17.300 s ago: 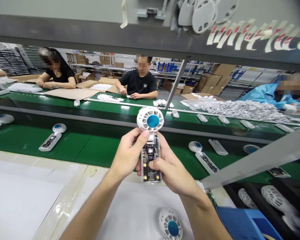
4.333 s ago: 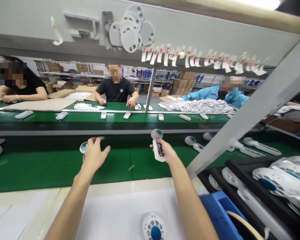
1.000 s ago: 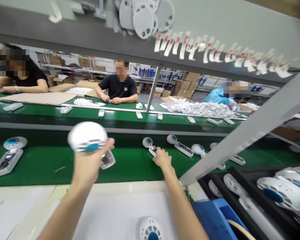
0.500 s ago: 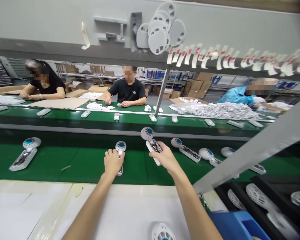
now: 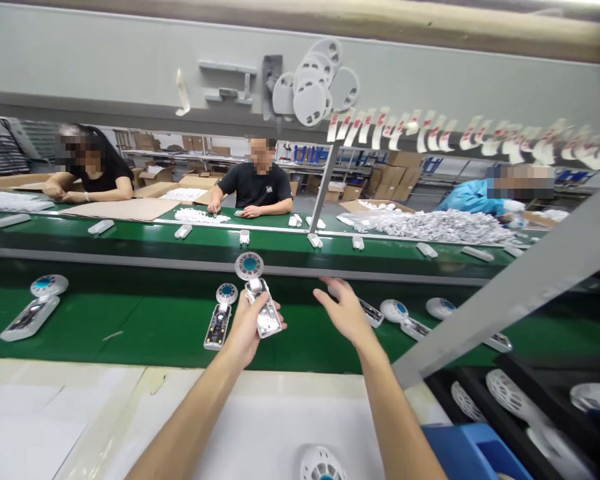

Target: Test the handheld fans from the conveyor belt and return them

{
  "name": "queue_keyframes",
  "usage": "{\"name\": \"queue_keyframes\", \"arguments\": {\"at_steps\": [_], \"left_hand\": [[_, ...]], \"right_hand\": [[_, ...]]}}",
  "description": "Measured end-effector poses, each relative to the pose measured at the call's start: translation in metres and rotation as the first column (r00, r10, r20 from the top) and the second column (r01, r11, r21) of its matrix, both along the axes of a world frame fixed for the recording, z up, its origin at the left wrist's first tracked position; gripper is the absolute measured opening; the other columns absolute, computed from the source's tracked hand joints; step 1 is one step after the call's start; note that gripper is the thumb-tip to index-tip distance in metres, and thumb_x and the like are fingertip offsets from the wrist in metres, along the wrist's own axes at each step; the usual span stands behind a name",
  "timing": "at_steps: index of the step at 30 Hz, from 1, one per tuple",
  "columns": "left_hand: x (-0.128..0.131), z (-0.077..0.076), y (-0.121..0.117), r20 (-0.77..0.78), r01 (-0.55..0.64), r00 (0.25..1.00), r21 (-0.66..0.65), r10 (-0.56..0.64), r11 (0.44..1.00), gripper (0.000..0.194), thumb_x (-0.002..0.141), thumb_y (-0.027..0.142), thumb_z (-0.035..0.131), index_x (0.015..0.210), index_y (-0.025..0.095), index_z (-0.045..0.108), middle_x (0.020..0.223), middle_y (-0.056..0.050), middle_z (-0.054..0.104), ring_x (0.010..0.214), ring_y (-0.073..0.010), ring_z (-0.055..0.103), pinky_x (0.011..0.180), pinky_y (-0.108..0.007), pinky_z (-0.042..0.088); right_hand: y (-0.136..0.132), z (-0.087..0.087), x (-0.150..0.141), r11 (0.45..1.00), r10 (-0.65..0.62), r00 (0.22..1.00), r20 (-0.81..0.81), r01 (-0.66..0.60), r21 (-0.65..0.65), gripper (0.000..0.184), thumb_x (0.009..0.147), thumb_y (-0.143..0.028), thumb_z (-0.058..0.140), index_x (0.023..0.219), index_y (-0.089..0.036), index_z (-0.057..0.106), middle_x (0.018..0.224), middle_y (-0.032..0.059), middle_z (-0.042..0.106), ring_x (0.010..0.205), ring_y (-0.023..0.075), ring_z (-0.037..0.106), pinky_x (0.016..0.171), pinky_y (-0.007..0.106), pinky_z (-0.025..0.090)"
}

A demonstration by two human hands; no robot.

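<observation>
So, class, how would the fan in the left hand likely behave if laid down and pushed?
The fan would probably slide rather than roll, given its long, boxy body. That body shows a bright glare, so it may be slippery. The narrow neck to its round head could be fragile.

A green conveyor belt (image 5: 145, 320), co-workers (image 5: 266, 190) and heaped parts (image 5: 445, 225) mark a factory.

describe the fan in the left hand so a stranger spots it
Find the near green belt. Over its middle, the left hand holds a white fan with a blue-centred round head. Unlike the similar fan lying to its left, this one is clasped in the hand.
</observation>
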State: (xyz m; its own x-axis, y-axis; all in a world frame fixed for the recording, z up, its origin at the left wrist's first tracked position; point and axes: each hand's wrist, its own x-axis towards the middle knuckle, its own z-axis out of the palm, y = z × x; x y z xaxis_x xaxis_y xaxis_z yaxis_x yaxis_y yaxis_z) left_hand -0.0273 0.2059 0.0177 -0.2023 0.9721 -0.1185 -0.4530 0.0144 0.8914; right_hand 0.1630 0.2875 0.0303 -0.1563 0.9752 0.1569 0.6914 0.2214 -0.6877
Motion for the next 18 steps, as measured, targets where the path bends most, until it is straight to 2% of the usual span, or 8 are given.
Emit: {"name": "queue_keyframes", "arguments": {"at_steps": [3,4,6,10,14,18], "left_hand": [[-0.01,0.014,-0.006,0.031,-0.016,0.999,0.056,0.014,0.998,0.038,0.086,0.04,0.069,0.112,0.025,0.045,0.095,-0.001,0.067,0.067,-0.016,0.067,0.063,-0.034,0.061],[-0.012,0.019,-0.009,0.044,-0.001,0.999,0.089,-0.003,0.996,0.037,0.086,0.038,0.066,0.115,0.025,0.046,0.099,-0.002,0.067,0.067,-0.0167,0.067,0.061,-0.034,0.06],[-0.015,0.029,-0.015,0.072,0.052,0.995,0.176,-0.066,0.983,0.042,0.085,0.031,0.063,0.122,0.026,0.045,0.108,-0.005,0.067,0.069,-0.0184,0.068,0.059,-0.034,0.059],[-0.016,0.042,-0.025,0.076,0.152,0.981,0.274,-0.179,0.95,0.064,0.078,0.019,0.065,0.135,0.029,0.038,0.122,-0.007,0.064,0.076,-0.019,0.07,0.063,-0.034,0.06],[-0.02,0.046,-0.029,0.03,0.247,0.964,0.278,-0.266,0.928,0.07,0.077,0.016,0.067,0.136,0.031,0.033,0.123,-0.007,0.061,0.08,-0.0209,0.071,0.065,-0.04,0.063],[-0.022,0.047,-0.031,-0.008,0.288,0.955,0.263,-0.296,0.921,0.072,0.077,0.012,0.066,0.137,0.031,0.032,0.129,-0.008,0.058,0.083,-0.02,0.07,0.065,-0.038,0.063]], "right_hand": [[0.027,-0.032,0.023,0.951,-0.281,0.945,0.169,0.298,-0.086,0.068,0.092,-0.026,0.056,0.15,0.006,0.04,0.147,0.0338,0.041,0.142,0.0425,0.039,0.118,0.052,0.029],[0.033,-0.043,0.027,0.926,-0.334,0.916,0.224,0.363,-0.101,0.07,0.091,-0.023,0.056,0.15,0.009,0.037,0.148,0.0364,0.038,0.143,0.0452,0.036,0.117,0.055,0.029],[0.039,-0.062,0.031,0.894,-0.385,0.868,0.315,0.435,-0.106,0.069,0.09,-0.022,0.058,0.15,0.007,0.037,0.151,0.034,0.037,0.146,0.0443,0.032,0.117,0.055,0.03],[0.041,-0.079,0.027,0.865,-0.426,0.792,0.437,0.498,-0.06,0.067,0.093,-0.026,0.057,0.151,-0.003,0.036,0.149,0.0256,0.043,0.142,0.0414,0.035,0.112,0.06,0.032],[0.042,-0.083,0.022,0.865,-0.427,0.755,0.497,0.501,-0.018,0.061,0.091,-0.031,0.061,0.141,-0.001,0.048,0.142,0.0279,0.046,0.136,0.0432,0.04,0.106,0.056,0.038],[0.042,-0.085,0.022,0.875,-0.42,0.751,0.509,0.484,0.007,0.053,0.092,-0.031,0.061,0.137,-0.005,0.052,0.148,0.027,0.042,0.137,0.0419,0.039,0.106,0.051,0.038]]}}
